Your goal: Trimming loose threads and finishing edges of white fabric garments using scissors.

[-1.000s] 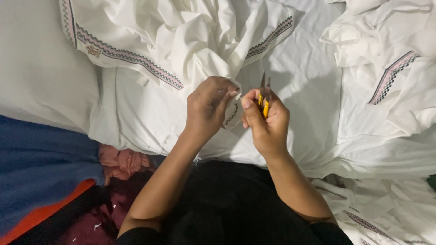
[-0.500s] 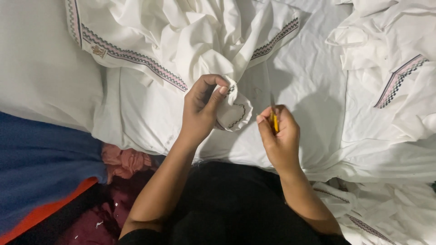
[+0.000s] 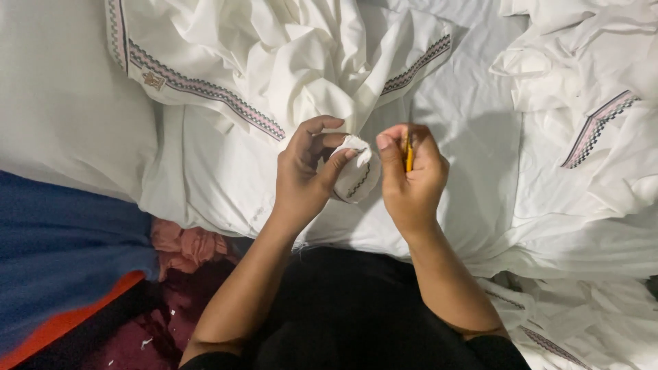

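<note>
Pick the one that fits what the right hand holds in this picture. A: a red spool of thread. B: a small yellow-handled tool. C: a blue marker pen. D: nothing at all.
B: the right hand is closed around a slim yellow-handled tool, while the left hand pinches a fold of white cloth with patterned trim.

Flat, open stretch of white sheet (image 3: 473,116) just beyond the right hand (image 3: 411,181). Bunched white garment (image 3: 301,62) heaped ahead of the left hand (image 3: 305,178), blocking a straight reach forward. More crumpled white cloth (image 3: 582,123) piled at right. Blue fabric (image 3: 62,253) and pink cloth (image 3: 185,243) crowding the left side.
</note>
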